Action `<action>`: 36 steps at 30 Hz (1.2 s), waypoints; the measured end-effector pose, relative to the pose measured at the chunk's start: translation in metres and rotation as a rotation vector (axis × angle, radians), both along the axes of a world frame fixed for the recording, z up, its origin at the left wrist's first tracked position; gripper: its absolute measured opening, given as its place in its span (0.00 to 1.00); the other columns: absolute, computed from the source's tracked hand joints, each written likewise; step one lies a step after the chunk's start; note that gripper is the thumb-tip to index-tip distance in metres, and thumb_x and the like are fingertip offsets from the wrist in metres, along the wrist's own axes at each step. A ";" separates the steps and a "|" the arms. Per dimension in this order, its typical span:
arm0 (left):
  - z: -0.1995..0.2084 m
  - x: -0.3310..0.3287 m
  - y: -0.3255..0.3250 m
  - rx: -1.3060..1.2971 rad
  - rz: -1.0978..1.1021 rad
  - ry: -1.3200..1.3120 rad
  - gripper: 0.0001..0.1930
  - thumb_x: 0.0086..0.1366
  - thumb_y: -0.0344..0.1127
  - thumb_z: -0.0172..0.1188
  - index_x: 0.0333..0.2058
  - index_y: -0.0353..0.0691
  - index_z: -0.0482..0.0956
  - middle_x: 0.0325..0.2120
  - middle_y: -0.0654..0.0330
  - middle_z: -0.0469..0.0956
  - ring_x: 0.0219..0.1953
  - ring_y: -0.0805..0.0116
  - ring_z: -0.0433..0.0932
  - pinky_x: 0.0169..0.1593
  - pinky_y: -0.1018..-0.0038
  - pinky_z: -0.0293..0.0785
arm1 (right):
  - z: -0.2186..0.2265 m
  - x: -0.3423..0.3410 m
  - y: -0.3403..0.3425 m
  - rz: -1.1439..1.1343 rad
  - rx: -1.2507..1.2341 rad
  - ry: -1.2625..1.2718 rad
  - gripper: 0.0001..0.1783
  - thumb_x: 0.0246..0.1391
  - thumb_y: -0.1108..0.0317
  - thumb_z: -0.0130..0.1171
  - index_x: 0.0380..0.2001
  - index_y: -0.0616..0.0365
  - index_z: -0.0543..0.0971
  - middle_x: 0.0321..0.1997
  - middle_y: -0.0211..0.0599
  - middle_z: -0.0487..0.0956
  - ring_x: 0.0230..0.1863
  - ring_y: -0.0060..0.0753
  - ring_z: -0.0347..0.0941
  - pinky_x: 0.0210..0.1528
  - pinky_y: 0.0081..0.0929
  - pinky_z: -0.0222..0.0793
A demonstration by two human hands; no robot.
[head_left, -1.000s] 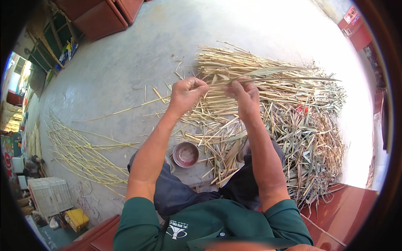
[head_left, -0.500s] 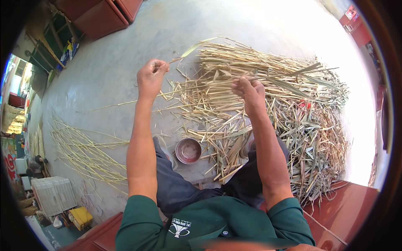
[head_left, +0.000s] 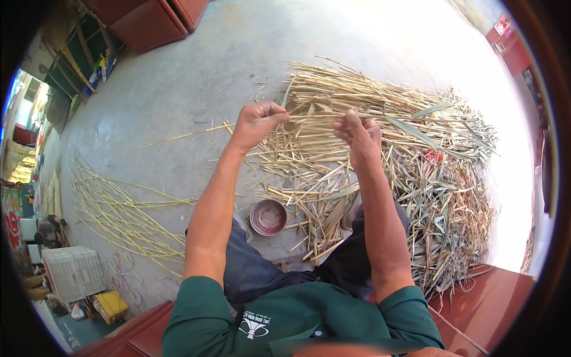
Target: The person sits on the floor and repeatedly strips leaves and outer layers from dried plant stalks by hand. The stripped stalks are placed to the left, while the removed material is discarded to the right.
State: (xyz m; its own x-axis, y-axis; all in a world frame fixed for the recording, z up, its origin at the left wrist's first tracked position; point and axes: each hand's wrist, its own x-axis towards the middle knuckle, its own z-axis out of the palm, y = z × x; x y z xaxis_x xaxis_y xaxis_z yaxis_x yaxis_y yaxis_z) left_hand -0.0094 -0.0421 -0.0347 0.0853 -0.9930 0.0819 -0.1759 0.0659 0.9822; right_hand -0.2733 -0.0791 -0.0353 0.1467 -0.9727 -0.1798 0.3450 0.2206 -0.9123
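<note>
My right hand (head_left: 360,135) is closed on a thin dry reed stalk (head_left: 172,140) over the far bundle. Long grey-green leaves (head_left: 413,131) spread from beyond its fingers to the right, and the stalk's thin end reaches out left over the floor. My left hand (head_left: 259,124) is beside it on the left, thumb and fingers pinched together in front of the stalk. What is between those fingertips is too small to make out. Under and beyond both hands lies a bundle of straw-coloured reed stalks (head_left: 339,89).
A brown-red bowl (head_left: 267,216) stands between my feet. Loose leaf scraps (head_left: 440,220) heap up at the right. Slender yellow-green stalks (head_left: 125,214) lie at the left, near a white crate (head_left: 72,273) and a yellow box (head_left: 110,306). Red furniture (head_left: 140,24) stands at the far left.
My left hand has moved right and slightly nearer, close to my right hand. The pale leaf strip it held out has left its raised place. My right hand has barely shifted.
</note>
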 end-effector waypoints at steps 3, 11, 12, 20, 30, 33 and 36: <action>0.015 0.013 -0.002 -0.100 0.170 0.168 0.12 0.61 0.36 0.70 0.39 0.36 0.83 0.31 0.63 0.86 0.34 0.73 0.82 0.41 0.72 0.76 | 0.002 -0.004 -0.002 -0.059 0.041 -0.027 0.18 0.64 0.60 0.61 0.41 0.67 0.75 0.39 0.45 0.82 0.38 0.34 0.83 0.41 0.26 0.82; 0.025 -0.035 0.001 -0.555 0.047 -0.859 0.11 0.55 0.41 0.71 0.35 0.45 0.84 0.34 0.63 0.84 0.37 0.64 0.79 0.45 0.68 0.67 | 0.001 0.018 0.013 0.113 -0.035 -0.073 0.17 0.65 0.59 0.60 0.44 0.64 0.76 0.40 0.41 0.83 0.40 0.31 0.81 0.46 0.30 0.79; 0.025 -0.039 0.000 -0.526 0.021 -0.866 0.10 0.55 0.41 0.70 0.33 0.45 0.84 0.30 0.63 0.83 0.35 0.64 0.79 0.43 0.66 0.66 | 0.002 0.020 0.014 0.129 -0.015 -0.059 0.17 0.64 0.60 0.61 0.45 0.64 0.77 0.41 0.40 0.83 0.40 0.31 0.81 0.45 0.29 0.79; 0.033 0.007 0.005 -0.159 -0.010 -0.818 0.04 0.57 0.35 0.67 0.28 0.42 0.83 0.23 0.60 0.82 0.25 0.59 0.77 0.38 0.67 0.68 | 0.015 -0.007 0.001 0.014 -0.129 0.003 0.10 0.63 0.69 0.61 0.44 0.62 0.77 0.38 0.41 0.84 0.40 0.30 0.82 0.42 0.26 0.80; 0.012 -0.045 0.004 -0.220 -0.057 -0.489 0.07 0.58 0.34 0.70 0.32 0.37 0.85 0.28 0.58 0.85 0.28 0.65 0.81 0.38 0.70 0.74 | 0.005 0.014 0.011 0.100 -0.135 -0.118 0.08 0.64 0.71 0.56 0.42 0.66 0.74 0.39 0.44 0.82 0.40 0.36 0.83 0.43 0.27 0.82; 0.007 -0.056 0.005 -0.323 -0.011 -0.594 0.06 0.58 0.32 0.71 0.30 0.36 0.86 0.28 0.58 0.85 0.29 0.71 0.81 0.38 0.74 0.76 | 0.003 0.016 0.012 0.034 -0.089 -0.140 0.09 0.63 0.69 0.56 0.41 0.64 0.76 0.40 0.44 0.83 0.41 0.36 0.82 0.46 0.31 0.79; 0.010 -0.058 0.005 -0.242 -0.016 -0.494 0.06 0.59 0.32 0.71 0.31 0.36 0.86 0.29 0.58 0.85 0.30 0.73 0.81 0.40 0.77 0.75 | 0.002 0.012 0.010 0.052 -0.085 -0.102 0.09 0.63 0.67 0.56 0.39 0.63 0.76 0.39 0.43 0.83 0.41 0.36 0.82 0.48 0.34 0.79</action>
State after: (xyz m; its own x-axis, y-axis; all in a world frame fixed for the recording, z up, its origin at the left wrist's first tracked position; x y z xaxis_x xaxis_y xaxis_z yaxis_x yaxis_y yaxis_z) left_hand -0.0675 -0.0367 -0.0243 -0.0358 -0.9417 0.3346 -0.6094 0.2859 0.7395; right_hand -0.2608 -0.0693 -0.0338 0.2109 -0.9744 -0.0781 0.4273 0.1637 -0.8892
